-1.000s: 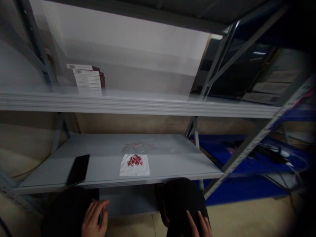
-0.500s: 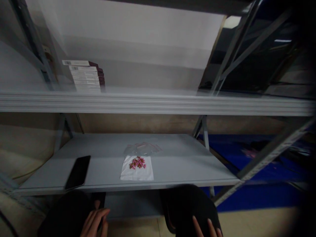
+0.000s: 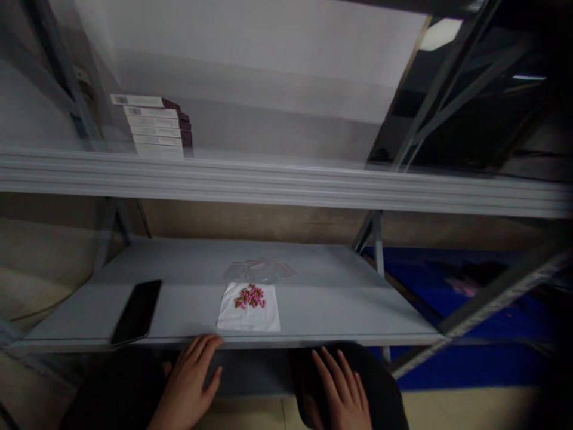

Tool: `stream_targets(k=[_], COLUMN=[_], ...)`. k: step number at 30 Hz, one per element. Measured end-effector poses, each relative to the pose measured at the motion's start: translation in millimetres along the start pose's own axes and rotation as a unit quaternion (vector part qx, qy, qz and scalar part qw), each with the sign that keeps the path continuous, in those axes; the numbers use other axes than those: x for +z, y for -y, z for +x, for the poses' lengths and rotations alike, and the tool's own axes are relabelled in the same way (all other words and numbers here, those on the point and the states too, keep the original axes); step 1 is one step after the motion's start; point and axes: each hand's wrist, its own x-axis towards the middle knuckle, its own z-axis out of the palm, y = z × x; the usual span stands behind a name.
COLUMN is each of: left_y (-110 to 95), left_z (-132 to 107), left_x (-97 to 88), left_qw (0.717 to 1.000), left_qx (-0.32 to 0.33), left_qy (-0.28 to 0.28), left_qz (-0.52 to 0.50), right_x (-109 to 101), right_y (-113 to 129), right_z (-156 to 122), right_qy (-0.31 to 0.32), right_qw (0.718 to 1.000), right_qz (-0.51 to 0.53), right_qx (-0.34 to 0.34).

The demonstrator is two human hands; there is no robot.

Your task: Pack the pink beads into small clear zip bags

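The left hand (image 3: 190, 379) is open, its fingers spread and reaching up to the front edge of the lower shelf, just below the paper. The right hand (image 3: 340, 388) lies well apart from it, fingers loosely fanned over a dark trouser knee (image 3: 353, 373). Neither hand holds anything. A small heap of pink beads (image 3: 249, 297) sits on a square of white paper (image 3: 248, 307), near the middle of the gray metal shelf (image 3: 340, 304) and close to its front edge. Clear plastic bags (image 3: 259, 272) lie just behind the paper. A black phone (image 3: 136, 312) lies to the left. On the shelf above (image 3: 268, 185), a stack of boxes (image 3: 156, 126) stands toward the left.
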Motion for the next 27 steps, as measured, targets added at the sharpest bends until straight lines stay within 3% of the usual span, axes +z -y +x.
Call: stream_targets(k=[3,7,13,19,27], left_y=[1,12,17,16,14], left_z=[29,40,35,43,49], left_x=[-3.6,1.3,6.2,6.9,-10.4], left_qw=[0.999,0.997,0.997,0.998,0.998], left_qx=[0.036,0.051,0.037,0.038,0.036], left_qy=[0.036,0.053,0.071,0.058,-0.046], left_qz=[0.005,0.020,0.020,0.004,-0.032], right_x=[-1,7,18,15,8], right_y=[24,46,45,43,36], right_z=[44,78,80,83,81], right_qy=[0.074,0.136,0.160,0.157,0.095], right_qw=[0.993,0.983,0.979,0.977,0.967], right_qz=[0.068,0.076,0.076,0.114,0.224], right_qx=[-0.064,-0.097,-0.098,-0.091,-0.082])
